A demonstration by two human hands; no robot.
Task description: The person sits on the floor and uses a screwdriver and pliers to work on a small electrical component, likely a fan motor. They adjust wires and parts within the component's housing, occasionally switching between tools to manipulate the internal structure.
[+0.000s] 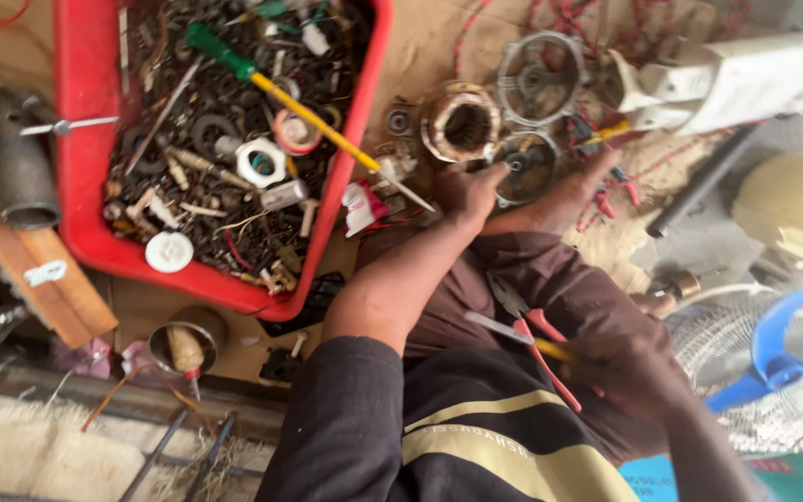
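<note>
The red-handled pliers (pixel 536 349) lie slantwise across the person's lap, near the right of the scene; their grey metal jaws point up and left, the two red grips run down and right, spread slightly apart. A yellow-handled tool (pixel 550 350) crosses them, its pale metal shaft reaching left; its grip end is hidden in the fist.

The round metal motor housing (pixel 524 165) sits on the brown floor covering further off, dark inside with a small hub at its centre, just right of a copper-wound stator ring (pixel 462 121).
</note>
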